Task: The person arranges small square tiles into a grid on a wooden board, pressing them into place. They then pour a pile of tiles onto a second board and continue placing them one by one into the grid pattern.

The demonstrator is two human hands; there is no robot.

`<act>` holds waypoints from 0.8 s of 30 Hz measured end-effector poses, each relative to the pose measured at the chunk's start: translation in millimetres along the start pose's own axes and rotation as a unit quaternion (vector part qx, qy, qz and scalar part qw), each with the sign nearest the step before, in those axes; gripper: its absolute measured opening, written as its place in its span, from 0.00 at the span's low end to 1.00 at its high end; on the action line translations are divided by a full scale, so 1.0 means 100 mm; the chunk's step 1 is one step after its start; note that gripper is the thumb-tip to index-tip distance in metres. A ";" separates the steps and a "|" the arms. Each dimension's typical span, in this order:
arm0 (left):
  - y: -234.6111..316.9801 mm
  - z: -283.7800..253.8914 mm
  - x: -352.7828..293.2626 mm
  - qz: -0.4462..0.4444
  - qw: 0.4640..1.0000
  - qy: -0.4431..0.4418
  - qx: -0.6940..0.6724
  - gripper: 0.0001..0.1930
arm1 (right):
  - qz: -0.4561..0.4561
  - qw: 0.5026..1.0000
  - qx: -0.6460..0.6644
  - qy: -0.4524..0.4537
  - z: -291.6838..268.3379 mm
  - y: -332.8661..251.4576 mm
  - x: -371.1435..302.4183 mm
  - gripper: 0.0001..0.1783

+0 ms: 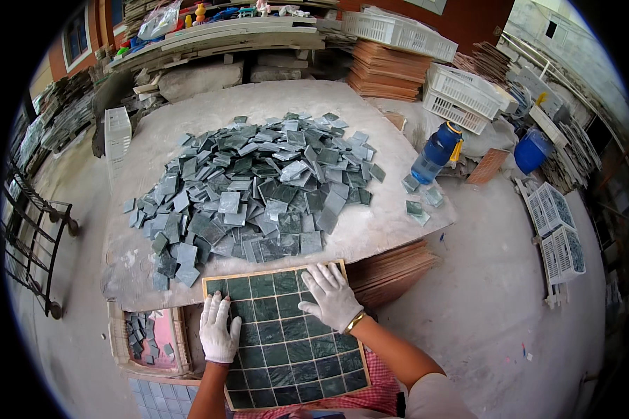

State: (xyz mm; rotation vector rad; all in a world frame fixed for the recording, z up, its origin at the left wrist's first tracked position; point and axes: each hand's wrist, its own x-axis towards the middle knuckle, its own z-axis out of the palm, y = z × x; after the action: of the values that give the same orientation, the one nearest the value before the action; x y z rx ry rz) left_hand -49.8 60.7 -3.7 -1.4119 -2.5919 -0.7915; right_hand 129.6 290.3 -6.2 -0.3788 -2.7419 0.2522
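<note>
Below, tray (213, 285) full of tiles (290, 349)

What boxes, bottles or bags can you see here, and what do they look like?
Blue water bottle: right edge of the table, tall, blue cap, yellow strap.
White plastic crates: behind the bottle, stacked, slotted sides.
Blue bucket: far right, round.
Clear plastic bag: top left on the planks, crumpled.

I wear a white knitted cotton work glove on my left hand (218, 329) and a matching one on my right hand (332, 295). A thin gold-coloured bangle (355, 322) circles my right wrist just below the glove cuff. My forearms are bare, and a pale short sleeve (437, 394) covers my right upper arm.
</note>
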 end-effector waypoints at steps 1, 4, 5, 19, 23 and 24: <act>-0.01 0.01 0.02 -0.002 1.000 -0.004 0.003 0.24 | -0.003 1.000 -0.008 -0.021 0.02 -0.02 0.02 0.39; -0.05 0.03 -0.02 -0.004 1.000 0.007 0.003 0.24 | 0.080 0.995 -0.030 -0.056 -0.03 0.19 -0.02 0.43; -0.05 0.03 -0.03 -0.009 1.000 0.005 0.003 0.24 | 0.124 0.991 -0.023 -0.051 -0.01 0.32 -0.08 0.43; -0.02 0.03 0.02 0.007 1.000 -0.012 -0.002 0.27 | 0.267 0.962 -0.045 -0.029 -0.02 0.34 -0.44 0.42; 0.15 0.12 -0.04 -0.006 0.991 -0.001 0.133 0.34 | 0.321 0.937 0.141 -0.005 -0.18 0.22 -0.69 0.39; 0.32 0.20 0.02 0.021 0.992 0.010 0.128 0.36 | 0.338 0.917 0.212 -0.004 -0.24 0.05 -0.78 0.37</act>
State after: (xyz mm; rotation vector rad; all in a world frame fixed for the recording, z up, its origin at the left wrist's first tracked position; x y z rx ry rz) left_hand -21.5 86.2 -7.4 -1.3697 -2.5294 -0.4458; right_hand 209.8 275.4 -10.3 -1.1788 -2.3610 0.9970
